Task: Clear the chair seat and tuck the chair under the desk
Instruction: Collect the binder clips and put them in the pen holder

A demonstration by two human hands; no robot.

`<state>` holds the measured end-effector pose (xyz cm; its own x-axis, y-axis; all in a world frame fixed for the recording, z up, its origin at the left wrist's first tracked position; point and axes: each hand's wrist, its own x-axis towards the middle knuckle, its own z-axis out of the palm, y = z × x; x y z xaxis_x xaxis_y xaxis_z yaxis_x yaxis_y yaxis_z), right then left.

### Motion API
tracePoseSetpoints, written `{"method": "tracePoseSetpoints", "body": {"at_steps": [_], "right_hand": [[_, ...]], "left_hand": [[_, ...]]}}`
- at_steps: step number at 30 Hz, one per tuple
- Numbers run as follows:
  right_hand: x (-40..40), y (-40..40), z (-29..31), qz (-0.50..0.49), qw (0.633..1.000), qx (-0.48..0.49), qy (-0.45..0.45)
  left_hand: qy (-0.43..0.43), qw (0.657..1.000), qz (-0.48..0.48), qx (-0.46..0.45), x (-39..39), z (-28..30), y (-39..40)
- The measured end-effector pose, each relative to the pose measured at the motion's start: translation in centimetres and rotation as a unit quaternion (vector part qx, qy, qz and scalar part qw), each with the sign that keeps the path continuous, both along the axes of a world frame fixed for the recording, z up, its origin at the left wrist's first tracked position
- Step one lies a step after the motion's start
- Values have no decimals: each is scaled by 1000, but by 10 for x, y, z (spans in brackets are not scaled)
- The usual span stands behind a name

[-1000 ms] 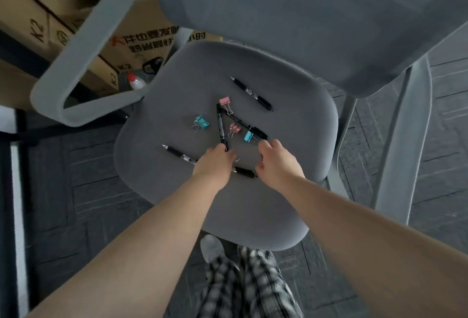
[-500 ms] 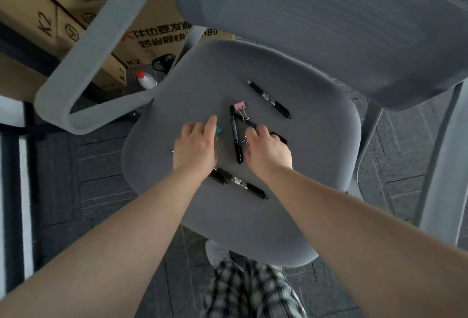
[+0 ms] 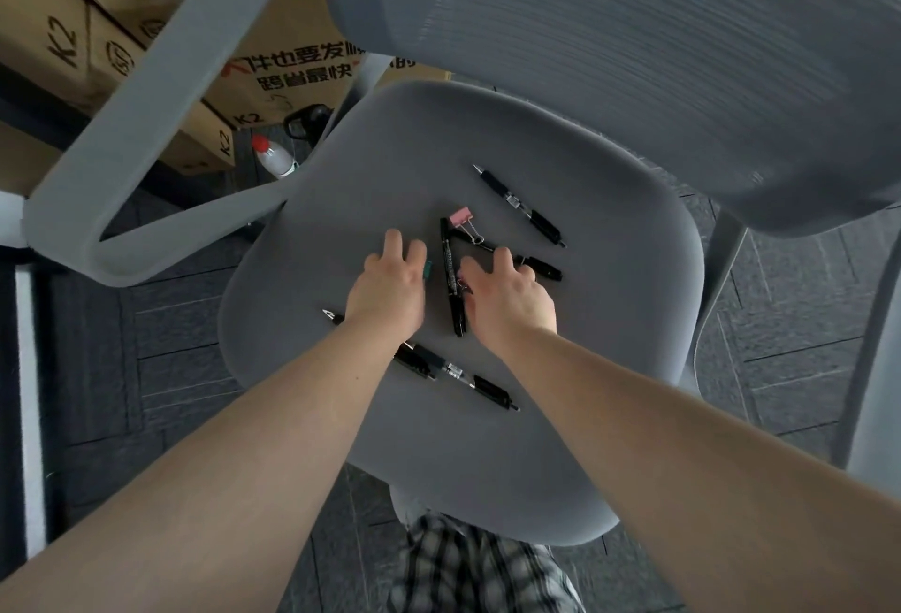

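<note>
i'm clearing the chair seat (image 3: 487, 442): my left hand (image 3: 390, 288) curls loosely over a teal clip (image 3: 427, 269), my right hand (image 3: 507, 300) cups something hidden; pens (image 3: 453, 281) between need gathering next.

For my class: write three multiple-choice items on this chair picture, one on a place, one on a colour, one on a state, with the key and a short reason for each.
1. Where does the pink binder clip lie?
A. on the floor
B. on the chair seat
C. on a cardboard box

2. What colour is the cap of the bottle on the floor beside the chair?
A. red
B. blue
C. yellow

3. What state is the chair seat in?
A. cleared
B. covered by a cushion
C. still holding pens and clips

Key: 1 B, the pink binder clip rests on the chair seat beyond the hands. 2 A, the bottle has a red top. 3 C, several black pens, such as the far pen, lie there while the left hand and right hand reach among them.
</note>
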<state>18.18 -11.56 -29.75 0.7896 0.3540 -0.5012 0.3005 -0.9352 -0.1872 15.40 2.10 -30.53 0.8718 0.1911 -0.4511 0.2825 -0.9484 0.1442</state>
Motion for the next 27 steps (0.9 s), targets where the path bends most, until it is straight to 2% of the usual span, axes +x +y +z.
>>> {"method": "tracePoseSetpoints", "body": {"at_steps": [8,12,15,20,27], "right_hand": [[7,0,-4,38,999,6,15],[8,-1,0,19,999,20,26],[5,-4,2,26,999,3,22],[-3,-9,-9,25,999,-35,-1],[-9,-8,-15,1,999,-24,-23]], "left_hand": [[7,999,-31,-29,11,3,-5],[4,998,17,-60,16,5,-3],[-30,995,45,-84,23,9,-2],[-75,990,32,-117,53,9,-10],[-33,992,-6,-119,81,-2,-24]]}}
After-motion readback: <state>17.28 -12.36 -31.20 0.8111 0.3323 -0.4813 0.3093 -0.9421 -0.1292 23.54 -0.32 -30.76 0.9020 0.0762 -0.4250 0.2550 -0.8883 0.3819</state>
